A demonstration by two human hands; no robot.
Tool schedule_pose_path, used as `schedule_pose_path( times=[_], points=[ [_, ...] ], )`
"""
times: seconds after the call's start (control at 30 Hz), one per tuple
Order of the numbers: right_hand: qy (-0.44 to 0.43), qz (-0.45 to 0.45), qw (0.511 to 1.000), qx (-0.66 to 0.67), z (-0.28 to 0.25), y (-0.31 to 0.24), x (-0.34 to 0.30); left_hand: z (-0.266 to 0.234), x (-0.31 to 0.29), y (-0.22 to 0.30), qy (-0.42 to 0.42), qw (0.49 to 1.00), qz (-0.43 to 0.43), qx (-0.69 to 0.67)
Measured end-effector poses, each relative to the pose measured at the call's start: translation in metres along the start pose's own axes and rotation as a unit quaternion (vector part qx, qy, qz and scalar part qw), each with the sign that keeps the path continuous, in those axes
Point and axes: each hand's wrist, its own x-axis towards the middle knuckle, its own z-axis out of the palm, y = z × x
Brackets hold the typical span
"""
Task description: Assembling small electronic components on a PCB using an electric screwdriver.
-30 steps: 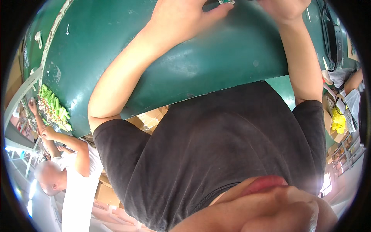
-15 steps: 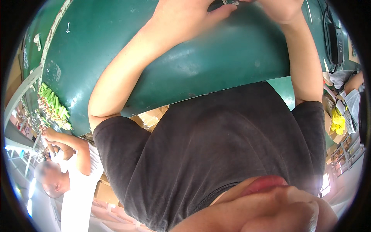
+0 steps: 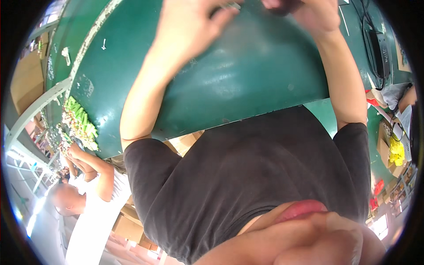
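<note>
At the upper edge, my left hand [image 3: 190, 28] is over the green table [image 3: 212, 84], smeared by motion. Beside its thumb tip shows a small pale, shiny piece [image 3: 232, 6], mostly cut off by the picture's edge; its kind is unclear. My right hand [image 3: 316, 15] is apart from it, to the right, its fingers curled. A dark, blurred shape [image 3: 286, 8] sits at those fingers, too smeared to name. The upper parts of both hands lie outside the picture.
A pile of green strips [image 3: 81, 121] lies at the table's left edge, where a co-worker in white [image 3: 99, 207] handles small things. A black box with cables [image 3: 377, 53] is at the right. Beyond it stands a carton with a yellow bag [image 3: 396, 152].
My hands have moved apart from being close together with a small shiny piece between them; the left went left. The view has shifted slightly.
</note>
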Motion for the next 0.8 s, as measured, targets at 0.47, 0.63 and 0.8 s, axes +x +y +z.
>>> schedule_pose_path(
  times=[0.47, 0.63, 0.8],
  points=[
    [0.036, 0.027, 0.999, 0.023, 0.003, 0.0, 0.002, -0.031, 0.071, -0.236, 0.147, 0.959, -0.023, 0.243],
    [0.07, 0.074, 0.993, -0.057, 0.0, -0.015, 0.007, -0.029, 0.069, -0.231, 0.109, 0.971, -0.134, 0.167],
    [0.12, -0.119, 0.979, -0.112, -0.017, -0.04, 0.019, -0.02, 0.046, -0.155, 0.158, 0.974, -0.095, 0.133]
  ],
)
